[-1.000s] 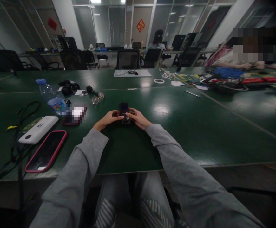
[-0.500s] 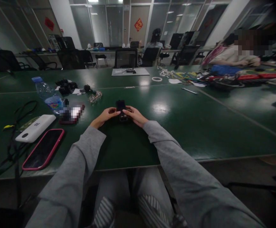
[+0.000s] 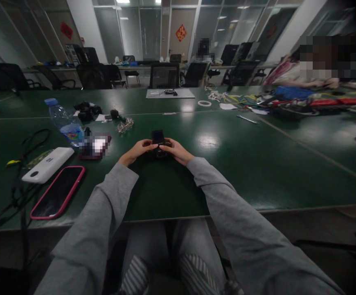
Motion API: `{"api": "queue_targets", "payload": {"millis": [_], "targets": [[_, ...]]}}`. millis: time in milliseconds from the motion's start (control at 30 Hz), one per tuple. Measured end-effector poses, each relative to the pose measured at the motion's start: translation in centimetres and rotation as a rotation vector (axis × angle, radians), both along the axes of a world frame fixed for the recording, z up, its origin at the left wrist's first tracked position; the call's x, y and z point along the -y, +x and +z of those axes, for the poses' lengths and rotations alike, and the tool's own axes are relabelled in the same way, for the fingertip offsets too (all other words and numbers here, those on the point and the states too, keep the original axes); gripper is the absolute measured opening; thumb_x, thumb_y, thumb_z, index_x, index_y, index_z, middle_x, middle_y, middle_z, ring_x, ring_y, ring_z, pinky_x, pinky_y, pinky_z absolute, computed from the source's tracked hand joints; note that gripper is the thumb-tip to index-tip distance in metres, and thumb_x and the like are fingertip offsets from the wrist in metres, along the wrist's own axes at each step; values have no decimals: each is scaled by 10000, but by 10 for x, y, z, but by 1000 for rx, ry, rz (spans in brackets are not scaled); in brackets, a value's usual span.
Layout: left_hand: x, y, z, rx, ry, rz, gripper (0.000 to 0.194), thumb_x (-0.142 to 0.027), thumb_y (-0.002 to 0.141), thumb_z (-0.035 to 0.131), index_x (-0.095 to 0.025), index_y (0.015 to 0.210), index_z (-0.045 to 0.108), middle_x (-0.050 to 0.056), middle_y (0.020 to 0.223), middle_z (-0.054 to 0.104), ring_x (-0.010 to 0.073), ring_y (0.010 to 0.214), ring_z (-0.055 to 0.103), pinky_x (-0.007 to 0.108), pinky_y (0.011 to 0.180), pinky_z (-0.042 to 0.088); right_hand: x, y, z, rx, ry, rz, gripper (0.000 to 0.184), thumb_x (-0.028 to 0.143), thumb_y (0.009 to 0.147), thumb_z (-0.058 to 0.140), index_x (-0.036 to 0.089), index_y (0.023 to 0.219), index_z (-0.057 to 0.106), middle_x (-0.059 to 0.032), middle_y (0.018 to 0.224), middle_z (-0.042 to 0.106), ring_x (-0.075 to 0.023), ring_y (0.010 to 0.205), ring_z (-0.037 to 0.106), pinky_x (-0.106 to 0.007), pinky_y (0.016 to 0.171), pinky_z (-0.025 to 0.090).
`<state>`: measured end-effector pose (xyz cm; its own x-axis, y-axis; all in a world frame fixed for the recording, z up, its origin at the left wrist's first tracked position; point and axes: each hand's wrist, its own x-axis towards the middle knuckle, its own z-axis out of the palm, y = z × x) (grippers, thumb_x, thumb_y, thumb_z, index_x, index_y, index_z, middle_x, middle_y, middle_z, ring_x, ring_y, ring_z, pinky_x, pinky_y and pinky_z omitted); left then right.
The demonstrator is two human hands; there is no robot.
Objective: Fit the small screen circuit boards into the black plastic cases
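A small black device with a dark screen (image 3: 158, 135) is held upright between my two hands, above the green table (image 3: 165, 188). My left hand (image 3: 139, 150) grips its left side, the thumb lying across the front. From the right, my right hand (image 3: 177, 150) closes on the same device, its thumb pressed on the front just below the screen. Both thumb tips nearly meet there and cover part of the lower face. The fingers behind the device are mostly hidden. Its exact kind is too small and dark to make out.
To the left lie a pink-rimmed phone (image 3: 58, 192), a white power bank (image 3: 48, 165), another phone (image 3: 95, 147), a plastic bottle (image 3: 64, 123) and black cables. Eyeglasses (image 3: 125, 125) rest beyond my hands. A tape roll (image 3: 204, 103), wrench (image 3: 247, 119) and cluttered cables sit farther right, near another person.
My right thumb has shifted slightly down on the device's front. Both hands keep their hold, and the whole view has moved a little.
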<state>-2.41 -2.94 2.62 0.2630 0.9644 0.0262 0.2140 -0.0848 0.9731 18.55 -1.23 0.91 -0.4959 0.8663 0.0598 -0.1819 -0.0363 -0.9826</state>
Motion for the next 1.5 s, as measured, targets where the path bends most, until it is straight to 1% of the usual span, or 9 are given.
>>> {"api": "queue_targets", "payload": {"millis": [167, 400, 767, 933, 1167, 1367, 1500], "targets": [[-1, -1, -1, 19, -12, -7, 572, -469, 729, 740, -88, 1138, 615, 151, 1164, 622, 190, 948, 573, 322, 801, 413, 1, 0, 2, 10, 3, 4, 656, 357, 707, 809, 181, 1263, 508, -85, 1109, 644, -221, 1053, 619, -464, 1076, 435], [-4, -2, -5, 40, -11, -12, 543, -454, 735, 739, -100, 1130, 622, 142, 1150, 626, 191, 942, 578, 339, 820, 414, 0, 0, 0, 14, 5, 14, 671, 374, 709, 813, 189, 1273, 501, -84, 1118, 644, -222, 1072, 617, -469, 1088, 426], [-3, -2, -2, 26, -14, -14, 550, -464, 736, 740, -95, 1127, 623, 131, 1126, 629, 173, 912, 569, 322, 799, 409, -1, 0, 0, -13, -7, 13, 666, 365, 690, 829, 178, 1247, 515, -75, 1074, 643, -207, 1006, 628, -458, 1066, 436], [-2, -2, -2, 32, -5, -20, 538, -467, 736, 737, -101, 1115, 632, 125, 1120, 636, 180, 921, 573, 318, 796, 406, 0, 0, 0, -6, 3, 17, 658, 370, 696, 820, 188, 1249, 512, -67, 1068, 647, -204, 1035, 621, -440, 1064, 440], [-5, -3, -5, 34, -12, -16, 544, -451, 740, 734, -103, 1142, 623, 141, 1160, 627, 183, 943, 580, 316, 802, 410, 1, 0, 3, 8, -6, 14, 670, 373, 696, 816, 185, 1258, 503, -81, 1109, 639, -207, 1042, 619, -450, 1078, 432], [-4, -4, -6, 35, -5, -28, 518, -446, 747, 725, -108, 1126, 624, 130, 1142, 628, 181, 940, 577, 313, 802, 411, 2, 0, 3, -7, -6, 18, 646, 366, 703, 813, 187, 1248, 516, -84, 1113, 639, -210, 1043, 619, -455, 1082, 431], [-3, -3, -5, 37, 10, -17, 498, -442, 740, 726, -114, 1101, 626, 120, 1108, 636, 179, 916, 581, 315, 787, 410, 3, 0, 4, 0, -22, 9, 630, 394, 727, 791, 194, 1258, 518, -84, 1105, 641, -213, 1049, 618, -454, 1078, 436]]}}
